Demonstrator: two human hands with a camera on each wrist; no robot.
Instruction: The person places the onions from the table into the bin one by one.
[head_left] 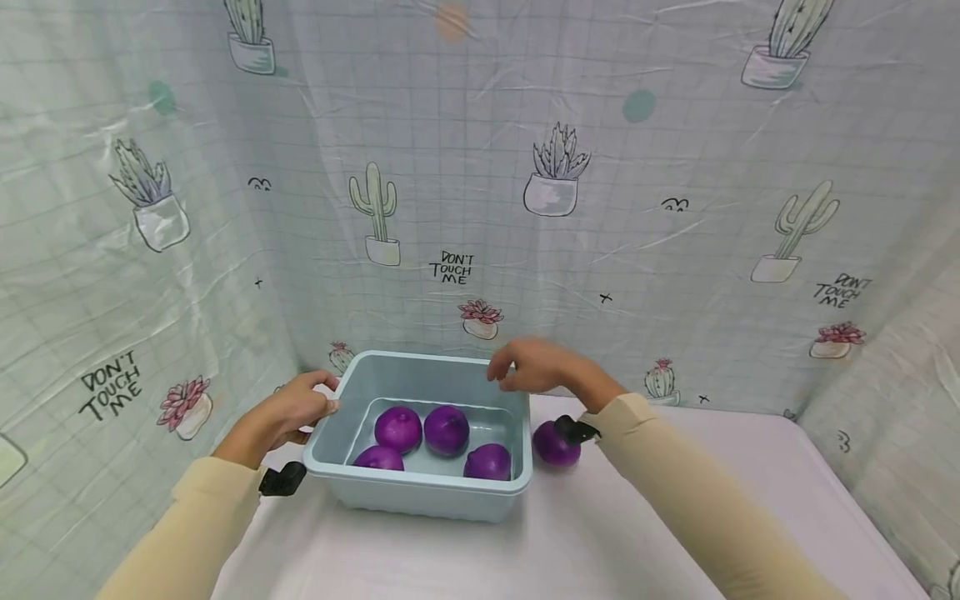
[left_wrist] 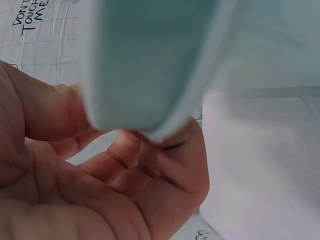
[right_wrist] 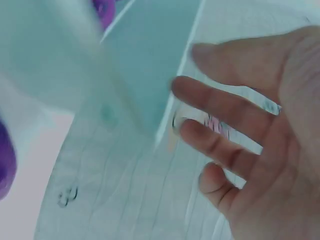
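Observation:
A light blue-grey plastic bin (head_left: 420, 497) stands on the white table with several round purple onions (head_left: 399, 429) inside. My left hand (head_left: 296, 408) grips the bin's left rim; in the left wrist view the thumb and curled fingers (left_wrist: 182, 165) are on either side of the bin's edge (left_wrist: 135, 100). Over the bin's back right corner is my right hand (head_left: 536, 365), its fingers loosely bent with nothing in them. The right wrist view has its fingertips (right_wrist: 185, 87) right by the rim. Another purple onion (head_left: 557, 446) lies outside, beside the bin's right wall, partly covered by the wrist camera.
A curtain (head_left: 480, 225) printed with cacti hangs behind and on both sides of the white table (head_left: 600, 533). The bin's back stands close to it. Each sleeve carries a small black wrist camera (head_left: 282, 479).

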